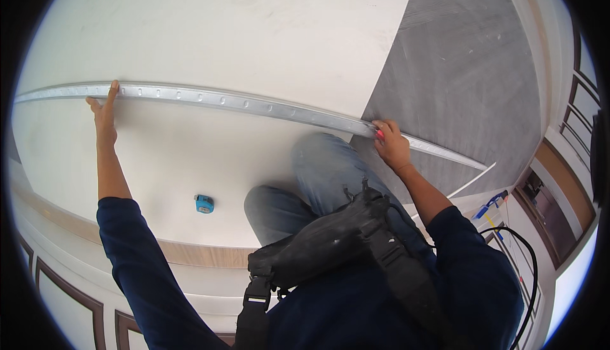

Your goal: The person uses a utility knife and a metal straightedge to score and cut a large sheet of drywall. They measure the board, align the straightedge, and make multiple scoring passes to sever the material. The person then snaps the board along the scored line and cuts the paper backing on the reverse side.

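Note:
A long silver metal channel (210,98) with a row of punched dimples lies across a large white board (254,26), its right end reaching past the board's edge onto a dark grey surface (457,77). My left hand (105,118) grips the channel near its left end, with thumb and fingers on opposite edges. At the board's right edge, my right hand (392,148) is closed around a small red-pink object (380,134) and rests against the channel. My fingers hide most of that object, so its kind does not show.
A blue tape measure (204,203) sits on the board left of my knees (273,207). Beside the channel's right end lies a thin white strip (471,180). Farther right are a blue tool (488,205) and a black cable (530,255). Panelled walls (70,299) border the area.

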`<state>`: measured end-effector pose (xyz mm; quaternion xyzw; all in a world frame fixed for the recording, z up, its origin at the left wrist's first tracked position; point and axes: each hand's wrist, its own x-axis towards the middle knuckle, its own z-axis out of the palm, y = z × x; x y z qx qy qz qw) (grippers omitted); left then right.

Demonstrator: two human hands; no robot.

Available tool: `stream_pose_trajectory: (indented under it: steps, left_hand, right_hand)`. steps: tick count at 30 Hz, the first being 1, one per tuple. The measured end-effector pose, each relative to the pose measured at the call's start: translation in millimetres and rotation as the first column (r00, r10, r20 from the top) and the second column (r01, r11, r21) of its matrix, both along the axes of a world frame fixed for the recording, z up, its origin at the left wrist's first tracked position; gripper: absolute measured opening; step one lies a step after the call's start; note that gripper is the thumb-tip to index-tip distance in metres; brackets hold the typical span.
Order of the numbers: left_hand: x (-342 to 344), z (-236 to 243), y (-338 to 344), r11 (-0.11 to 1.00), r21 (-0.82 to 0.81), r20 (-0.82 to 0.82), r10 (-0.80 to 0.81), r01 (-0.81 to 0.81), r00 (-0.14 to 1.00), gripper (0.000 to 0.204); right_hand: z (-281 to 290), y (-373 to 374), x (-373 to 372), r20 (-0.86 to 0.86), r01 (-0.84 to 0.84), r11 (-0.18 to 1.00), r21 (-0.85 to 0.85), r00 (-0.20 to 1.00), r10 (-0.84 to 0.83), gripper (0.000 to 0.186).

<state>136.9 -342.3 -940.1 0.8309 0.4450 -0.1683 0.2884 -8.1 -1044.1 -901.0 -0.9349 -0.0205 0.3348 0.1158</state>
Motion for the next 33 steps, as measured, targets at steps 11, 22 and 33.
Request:
stream_pose_trajectory:
  steps: [11,22,33]
  left_hand:
    - [-7,-8,-1,0.99,0.143,0.02,-0.002,-0.001,1.0,0.142]
    - [-12,-16,3,0.983,0.182,0.024,0.008,-0.012,1.0,0.14]
    - [-68,-61,78,0.932,0.348,0.013,-0.115,0.103,0.993,0.119]
  right_hand:
    - [-1,-2,1,0.12,-0.018,1.0,0.013,0.993,0.017,0.059]
    - [-5,0,-3,0.109,-0.008,1.0,0.012,0.994,0.007,0.061]
    - [-1,8,20,0.133,-0.011,0.977,0.212,0.991,-0.017,0.047]
